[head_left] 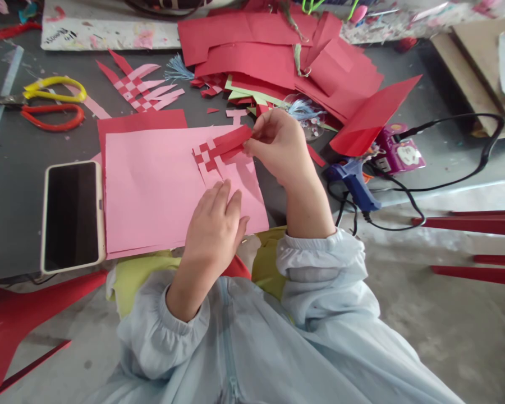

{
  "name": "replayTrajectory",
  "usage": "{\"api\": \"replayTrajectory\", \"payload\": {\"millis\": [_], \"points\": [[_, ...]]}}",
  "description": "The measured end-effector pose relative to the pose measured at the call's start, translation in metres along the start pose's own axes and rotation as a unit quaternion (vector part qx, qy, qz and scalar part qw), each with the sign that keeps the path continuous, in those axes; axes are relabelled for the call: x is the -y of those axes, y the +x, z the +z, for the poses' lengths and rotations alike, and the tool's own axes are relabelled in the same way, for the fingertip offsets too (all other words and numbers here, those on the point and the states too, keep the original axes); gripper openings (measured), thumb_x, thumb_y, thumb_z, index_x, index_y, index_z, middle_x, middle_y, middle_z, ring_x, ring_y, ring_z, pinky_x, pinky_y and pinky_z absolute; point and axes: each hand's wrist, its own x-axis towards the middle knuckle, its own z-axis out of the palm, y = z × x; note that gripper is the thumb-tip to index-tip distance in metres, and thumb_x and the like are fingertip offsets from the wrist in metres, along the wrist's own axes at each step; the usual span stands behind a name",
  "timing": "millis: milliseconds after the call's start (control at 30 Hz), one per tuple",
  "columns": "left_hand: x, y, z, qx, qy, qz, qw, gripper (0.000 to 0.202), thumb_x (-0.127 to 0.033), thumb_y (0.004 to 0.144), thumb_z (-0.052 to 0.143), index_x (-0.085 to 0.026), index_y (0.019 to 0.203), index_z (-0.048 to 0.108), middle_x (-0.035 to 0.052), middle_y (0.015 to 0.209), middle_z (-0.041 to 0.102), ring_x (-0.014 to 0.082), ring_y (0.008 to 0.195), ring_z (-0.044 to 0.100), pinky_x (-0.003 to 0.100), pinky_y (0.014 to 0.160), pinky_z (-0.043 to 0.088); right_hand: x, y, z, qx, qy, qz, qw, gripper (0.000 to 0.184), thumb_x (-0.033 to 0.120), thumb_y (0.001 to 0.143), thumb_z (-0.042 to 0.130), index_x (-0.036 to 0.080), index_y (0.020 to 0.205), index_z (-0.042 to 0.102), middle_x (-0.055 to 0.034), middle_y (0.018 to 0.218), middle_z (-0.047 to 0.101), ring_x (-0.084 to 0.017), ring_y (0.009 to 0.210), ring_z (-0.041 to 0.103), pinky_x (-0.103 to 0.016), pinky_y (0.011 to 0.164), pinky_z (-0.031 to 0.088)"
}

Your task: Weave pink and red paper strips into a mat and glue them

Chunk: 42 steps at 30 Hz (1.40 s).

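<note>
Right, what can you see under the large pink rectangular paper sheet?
A flat red paper sheet sticks out at the pink sheet's far left corner. Whatever else lies beneath the middle is covered.

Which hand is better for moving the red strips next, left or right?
Probably the right hand: its thumb and finger are already at the far end of the red strips. The left hand lies over the pink paper, just below the woven part, so it looks better for steadying.
</note>
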Motion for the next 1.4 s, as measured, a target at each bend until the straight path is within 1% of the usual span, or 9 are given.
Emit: {"api": "replayTrajectory", "payload": {"millis": [167,300,367,433,567,733,900,1167,1400], "points": [[-0.002,0.0,-0.008,-0.075,-0.067,-0.011,0.995,0.025,-0.019,0.098,0.049,-0.015,0.119,0.063,0.0151,0.128,0.067,0.0264,0.126,0.061,0.046,0.11,0.05,0.012,-0.004,0.003,-0.012,0.074,-0.018,0.997,0.023,0.017,0.077,0.07,0.027,0.089,0.053,0.0003,0.09,0.058,-0.014,0.075,0.064,-0.038,0.074,0.063],[-0.002,-0.001,-0.014,-0.215,-0.102,-0.094,0.967,0.024,-0.015,0.094,0.049,-0.017,0.116,0.059,0.0112,0.112,0.067,0.0225,0.111,0.063,0.041,0.098,0.054,0.016,-0.005,0.001,-0.001,0.088,-0.019,0.996,0.024,0.019,0.078,0.073,0.027,0.089,0.053,0.0007,0.094,0.061,-0.014,0.078,0.066,-0.037,0.077,0.064],[0.001,-0.002,-0.014,-0.278,-0.131,-0.163,0.938,0.032,-0.019,0.092,0.051,-0.018,0.124,0.053,0.0134,0.12,0.063,0.0241,0.114,0.061,0.042,0.094,0.055,0.019,-0.007,0.0,0.002,0.096,-0.016,0.995,0.025,0.022,0.078,0.074,0.027,0.09,0.053,0.0007,0.096,0.061,-0.013,0.077,0.066,-0.037,0.076,0.064],[0.005,-0.002,-0.012,-0.298,-0.174,-0.224,0.911,0.046,-0.026,0.091,0.054,-0.021,0.136,0.043,0.0164,0.136,0.056,0.0264,0.124,0.058,0.043,0.095,0.056,0.022,-0.01,0.0,0.004,0.109,-0.02,0.994,0.026,0.026,0.079,0.075,0.027,0.089,0.051,0.001,0.096,0.062,-0.013,0.076,0.066,-0.037,0.075,0.065],[0.011,0.001,-0.014,-0.247,-0.308,-0.277,0.876,0.06,-0.038,0.094,0.054,-0.026,0.148,0.031,0.0165,0.149,0.052,0.0249,0.134,0.057,0.039,0.1,0.056,0.032,-0.017,0.001,0.008,0.134,-0.028,0.991,0.031,0.039,0.081,0.076,0.027,0.089,0.048,0.0018,0.095,0.064,-0.012,0.073,0.066,-0.037,0.073,0.066],[0.006,0.005,-0.027,-0.135,-0.546,-0.304,0.769,0.05,-0.055,0.084,0.071,-0.021,0.119,0.063,0.0109,0.113,0.075,0.0249,0.097,0.075,0.029,0.066,0.061,0.038,-0.022,0.005,0.032,0.156,-0.027,0.987,0.037,0.044,0.08,0.077,0.028,0.088,0.045,0.0024,0.094,0.064,-0.013,0.075,0.067,-0.037,0.072,0.066],[-0.002,0.004,-0.029,-0.131,-0.596,-0.357,0.707,0.046,-0.057,0.076,0.079,-0.018,0.101,0.075,0.0107,0.098,0.08,0.0218,0.078,0.076,0.024,0.05,0.054,0.04,-0.027,0.009,0.048,0.159,-0.02,0.986,0.031,0.037,0.08,0.077,0.028,0.091,0.05,0.0025,0.091,0.064,-0.014,0.073,0.069,-0.038,0.075,0.067],[-0.002,0.004,-0.024,-0.131,-0.583,-0.363,0.715,0.057,-0.065,0.08,0.071,-0.017,0.111,0.075,0.013,0.099,0.08,0.0221,0.072,0.075,0.024,0.044,0.049,0.042,-0.03,0.011,0.037,0.17,-0.008,0.985,0.026,0.031,0.079,0.075,0.028,0.089,0.051,0.0029,0.082,0.06,-0.013,0.068,0.065,-0.038,0.072,0.067],[-0.003,0.005,-0.024,-0.104,-0.581,-0.365,0.72,0.058,-0.068,0.079,0.07,-0.02,0.11,0.075,0.0117,0.093,0.08,0.0238,0.071,0.076,0.026,0.043,0.05,0.043,-0.033,0.009,0.077,0.171,0.019,0.982,0.032,0.035,0.075,0.079,0.027,0.092,0.053,0.0043,0.077,0.059,-0.016,0.069,0.068,-0.035,0.062,0.064]]}}
